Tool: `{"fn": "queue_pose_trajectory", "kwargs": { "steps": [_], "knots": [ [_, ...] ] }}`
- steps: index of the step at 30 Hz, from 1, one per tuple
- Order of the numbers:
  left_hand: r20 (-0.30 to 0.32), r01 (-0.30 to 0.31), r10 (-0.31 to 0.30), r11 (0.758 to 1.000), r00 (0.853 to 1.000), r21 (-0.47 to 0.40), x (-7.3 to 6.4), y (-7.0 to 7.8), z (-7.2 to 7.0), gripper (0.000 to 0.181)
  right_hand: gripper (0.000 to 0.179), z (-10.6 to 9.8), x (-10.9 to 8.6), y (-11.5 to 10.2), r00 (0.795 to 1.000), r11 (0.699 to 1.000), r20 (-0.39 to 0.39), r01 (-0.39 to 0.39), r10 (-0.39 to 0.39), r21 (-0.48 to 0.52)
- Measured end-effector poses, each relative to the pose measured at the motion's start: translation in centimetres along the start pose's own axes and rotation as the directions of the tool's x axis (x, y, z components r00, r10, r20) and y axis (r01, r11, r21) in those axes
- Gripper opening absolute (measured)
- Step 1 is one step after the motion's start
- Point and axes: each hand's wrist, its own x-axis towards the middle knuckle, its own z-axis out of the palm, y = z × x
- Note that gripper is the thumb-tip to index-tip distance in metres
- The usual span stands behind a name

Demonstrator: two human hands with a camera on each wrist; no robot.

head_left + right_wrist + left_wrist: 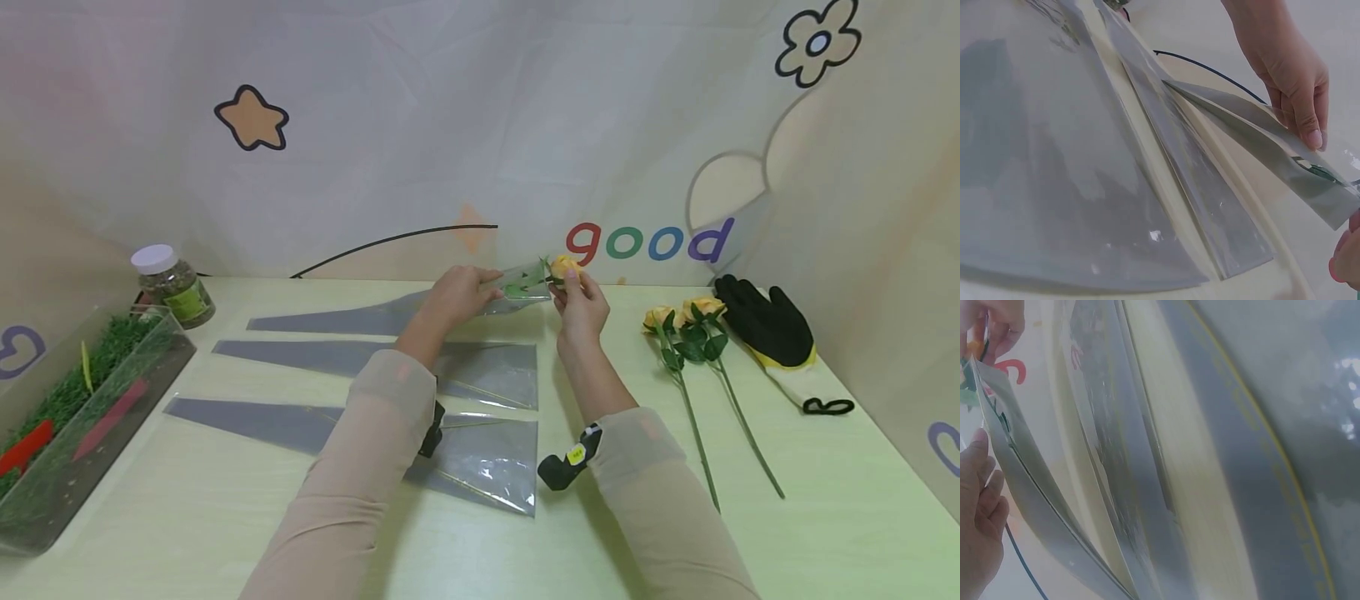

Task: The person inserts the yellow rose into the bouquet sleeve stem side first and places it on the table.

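Currently we list: one tapered sleeve of clear and grey plastic, wide end raised, containing green leaves of a yellow rose, its bloom outside the mouth; our left hand pinches the sleeve between thumb and fingers, our right hand pinches the rose at its bloom; one clear rectangular box, holding green artificial grass; one clear jar with white lid and green label, contents unclear; two flat grey plastic sleeves, partly hidden by our beige-clad left forearm; to the right, two yellow roses with long green stems, beside one black-and-white glove
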Motion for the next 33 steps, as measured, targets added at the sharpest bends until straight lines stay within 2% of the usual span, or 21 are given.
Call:
{"fn": "queue_pose_trajectory", "kwargs": {
  "steps": [7, 16, 23, 33],
  "knots": [
    [-0.016, -0.005, 0.005, 1.0, 1.0, -0.029, 0.06, 0.08, -0.05, 0.045, 0.044, -0.08, 0.17, 0.03, 1.0, 0.995, 0.024, 0.015, -0.013, -0.094],
    [-0.027, 0.0, 0.001, 1.0, 1.0, 0.014, 0.15, 0.11, -0.18, 0.045, 0.045, -0.15, 0.44, -0.37, 0.997, 0.97, 0.079, 0.024, -0.005, -0.243],
    [-0.017, -0.004, 0.005, 0.999, 1.0, 0.039, 0.1, 0.19, -0.17, 0.045, 0.041, -0.26, 0.32, -0.33, 0.992, 0.962, 0.124, 0.03, 0.004, -0.272],
    [-0.019, -0.017, 0.018, 0.999, 1.0, 0.032, -0.13, 0.29, -0.4, 0.044, 0.035, -0.21, 0.24, -0.23, 0.989, 0.956, 0.146, 0.052, -0.01, -0.288]
  ]
}}
